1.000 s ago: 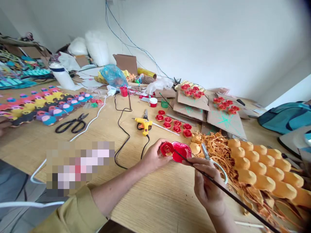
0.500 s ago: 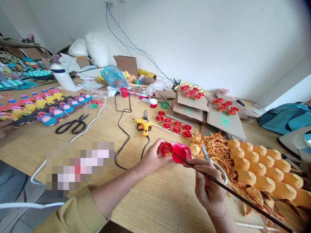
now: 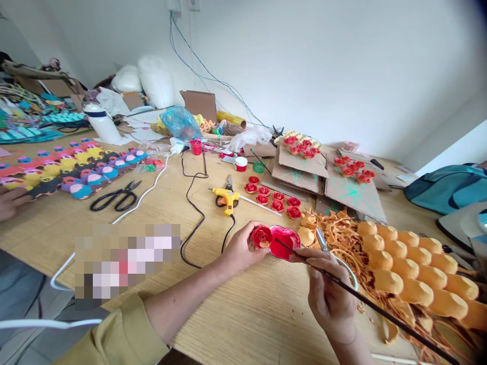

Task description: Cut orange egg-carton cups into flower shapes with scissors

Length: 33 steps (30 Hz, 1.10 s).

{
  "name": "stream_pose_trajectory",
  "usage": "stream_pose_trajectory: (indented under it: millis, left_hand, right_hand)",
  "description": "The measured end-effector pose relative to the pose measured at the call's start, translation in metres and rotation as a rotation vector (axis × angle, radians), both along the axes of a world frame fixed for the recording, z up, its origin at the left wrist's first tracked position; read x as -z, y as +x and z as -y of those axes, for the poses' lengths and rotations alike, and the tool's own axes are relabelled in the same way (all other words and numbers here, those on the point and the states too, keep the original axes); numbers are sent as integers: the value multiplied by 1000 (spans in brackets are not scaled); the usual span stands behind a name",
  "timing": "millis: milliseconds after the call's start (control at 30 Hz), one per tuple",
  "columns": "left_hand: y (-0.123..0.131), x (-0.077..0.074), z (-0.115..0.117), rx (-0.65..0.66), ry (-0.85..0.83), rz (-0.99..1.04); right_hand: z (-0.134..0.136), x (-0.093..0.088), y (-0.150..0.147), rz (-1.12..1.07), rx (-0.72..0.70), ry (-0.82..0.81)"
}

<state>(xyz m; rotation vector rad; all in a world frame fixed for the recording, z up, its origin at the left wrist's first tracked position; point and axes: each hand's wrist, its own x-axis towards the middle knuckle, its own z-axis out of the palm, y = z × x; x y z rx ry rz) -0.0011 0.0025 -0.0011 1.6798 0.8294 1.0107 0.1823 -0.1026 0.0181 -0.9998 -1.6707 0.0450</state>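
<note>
My left hand (image 3: 241, 247) is closed on a small red paper rose (image 3: 262, 235), held just above the wooden table (image 3: 236, 314). Right beside the rose sits a shallow dish of red paint (image 3: 286, 239). My right hand (image 3: 327, 294) pinches a long thin black paintbrush (image 3: 365, 301); its tip points into the paint dish and its handle runs off toward the lower right.
Several painted red roses (image 3: 272, 195) lie behind the dish, more on cardboard sheets (image 3: 304, 159). A yellow glue gun (image 3: 227, 195) and its black cord lie left of them. Orange egg trays (image 3: 414, 268) and cuttings fill the right. Black scissors (image 3: 114, 196) lie left. Another person's hand (image 3: 11, 203) rests at far left.
Both hands keep their hold and stay by the paint dish. The camera has tipped slightly, so everything sits a little lower in view.
</note>
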Motion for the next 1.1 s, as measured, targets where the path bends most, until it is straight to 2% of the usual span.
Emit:
stream_pose_trajectory:
  millis: [233,400,533,733,867,1100]
  left_hand:
    - [0,1,4,107,-12,-16]
    - [-1,1,5,173,-48,-19]
    - [0,-2,8,236,-180,30]
    - [-3,-10,9,333,-450,178]
    - [-5,-13,6,370,-535,256]
    - [-5,-19,7,330,-529,312]
  right_hand:
    - [-3,-2,-4,-236,46,6]
    - [-3,-2,-6,-291,38,-8]
    - [-4,-4,-7,-378,51,-41]
    - [-4,-3,-6,-565,-32,-115]
    - [-5,0,-4,-565,-6,-133]
    - [-5,1,0,-492,39,-106]
